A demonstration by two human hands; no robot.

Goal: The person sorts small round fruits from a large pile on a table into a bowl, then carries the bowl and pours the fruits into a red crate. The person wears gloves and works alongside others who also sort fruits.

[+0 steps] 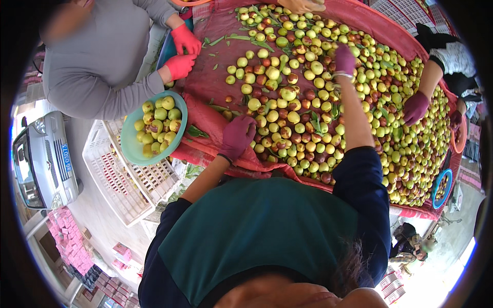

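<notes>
Many green and reddish-brown jujubes (293,116) lie spread over a table covered with red cloth (215,71), with leaves scattered among them. My left hand (238,138), in a purple glove, rests at the near left edge of the cloth beside the fruit; its fingers are curled, and whether they hold anything is hidden. Farther out, my right hand (344,61), also gloved in purple, reaches down among the jujubes; its fingertips are blurred. Left of my left hand, a light green plastic bowl (181,131) holds larger jujubes.
White plastic crates (115,173) stand below the bowl. A person's red-gloved hands (183,54) are at the table's left edge. Another person's purple-gloved hand (416,108) touches fruit at right. A bare hand (302,5) shows at the far edge. A blue-rimmed basket (435,192) sits at near right.
</notes>
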